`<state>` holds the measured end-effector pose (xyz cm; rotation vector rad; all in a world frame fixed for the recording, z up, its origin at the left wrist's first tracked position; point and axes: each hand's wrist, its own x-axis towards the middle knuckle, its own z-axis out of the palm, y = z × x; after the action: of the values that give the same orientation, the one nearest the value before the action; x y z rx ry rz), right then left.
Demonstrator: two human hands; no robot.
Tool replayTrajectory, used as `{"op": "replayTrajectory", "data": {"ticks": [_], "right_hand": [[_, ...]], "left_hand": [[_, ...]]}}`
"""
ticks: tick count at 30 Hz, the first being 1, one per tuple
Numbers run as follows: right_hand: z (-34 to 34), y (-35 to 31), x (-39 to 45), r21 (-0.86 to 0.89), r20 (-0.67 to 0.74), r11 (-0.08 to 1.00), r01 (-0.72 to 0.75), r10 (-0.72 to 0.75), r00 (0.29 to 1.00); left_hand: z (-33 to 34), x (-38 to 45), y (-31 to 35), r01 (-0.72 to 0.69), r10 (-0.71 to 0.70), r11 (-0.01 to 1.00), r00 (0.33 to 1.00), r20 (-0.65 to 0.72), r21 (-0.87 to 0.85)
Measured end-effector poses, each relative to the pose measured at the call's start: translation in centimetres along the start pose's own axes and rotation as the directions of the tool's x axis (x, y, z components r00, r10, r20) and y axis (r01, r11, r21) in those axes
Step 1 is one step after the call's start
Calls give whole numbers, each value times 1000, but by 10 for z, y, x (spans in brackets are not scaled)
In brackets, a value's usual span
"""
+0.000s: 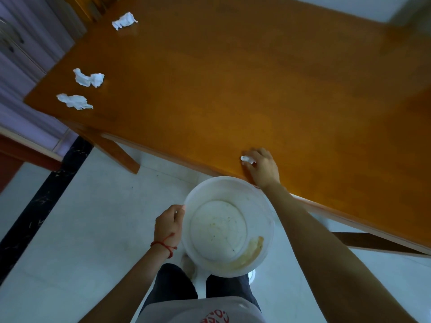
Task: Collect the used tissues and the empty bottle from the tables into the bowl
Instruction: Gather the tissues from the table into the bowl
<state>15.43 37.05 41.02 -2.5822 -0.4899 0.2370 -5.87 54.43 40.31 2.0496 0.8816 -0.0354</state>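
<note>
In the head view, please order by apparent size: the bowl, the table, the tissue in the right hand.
1. Table, largest.
2. Bowl, though it is nearer the camera.
3. Tissue gripped by the right hand, mostly hidden.

R hand (262,166) closes on a tissue (247,159) at table (233,89) edge; L hand (168,226) grips bowl (227,226) rim; 3 tissues (88,77) lie far left.

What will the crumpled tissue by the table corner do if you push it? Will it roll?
The crumpled tissue looks thin and wrinkled, so it is probably very light and floppy. Its flat, ragged shape would likely slide on the smooth wooden table, not roll.
</note>
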Motion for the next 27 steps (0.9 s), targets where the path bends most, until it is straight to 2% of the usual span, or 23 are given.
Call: {"op": "replayTrajectory", "data": {"ticks": [5,8,12,17,22,25,27], "right_hand": [[-6,-9,-17,185,-54,982,-29,39,998],[-9,-21,-42,247,-111,968,49,-22,994],[0,-31,-90,278,-43,957,82,-73,996],[12,-32,-134,231,101,970,70,-95,990],[0,-22,-142,86,17,984,157,-159,987],[-9,-16,-140,59,-23,991,122,-121,992],[-10,-16,-138,66,28,996,60,-62,998]], "left_hand": [[1,-2,0,-4,4,1000,1000,-3,-14],[2,-3,-2,-5,5,1000,1000,-14,-24],[1,-7,-5,-8,7,999,1000,-12,-50],[-2,-17,-12,2,-4,995,1000,-25,-101],[-10,-27,-25,31,-42,988,997,-69,-152],[-17,-35,-34,52,-74,986,988,-134,-161],[-23,-41,-40,67,-94,985,981,-171,-156]]}}
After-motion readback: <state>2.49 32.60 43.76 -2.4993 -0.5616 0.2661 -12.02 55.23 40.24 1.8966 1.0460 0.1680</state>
